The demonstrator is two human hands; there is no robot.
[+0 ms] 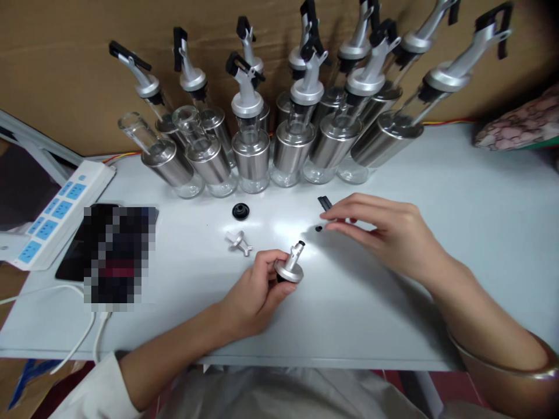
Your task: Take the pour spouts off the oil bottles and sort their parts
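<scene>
My left hand (257, 291) is closed around the base of a silver pourer spout (292, 266), which points up with a small black tip on its end. My right hand (393, 233) hovers just above the table with thumb and forefinger slightly apart and nothing visible between them. Its fingertips are beside a black flip lever (324, 202), partly hidden by the fingers, so contact cannot be made out. Just below those fingertips lies a tiny black plug (318, 228). A loose silver spout piece (240, 242) and a round black stopper (240, 211) rest left of centre.
Behind the parts stand several glass-and-steel oil bottles (253, 157), most fitted with pourers; two in front at left have bare necks. At left lie a white power strip (65, 209), a dark phone (74, 250) and a white cable (98, 337). A patterned cloth item (519, 122) sits far right.
</scene>
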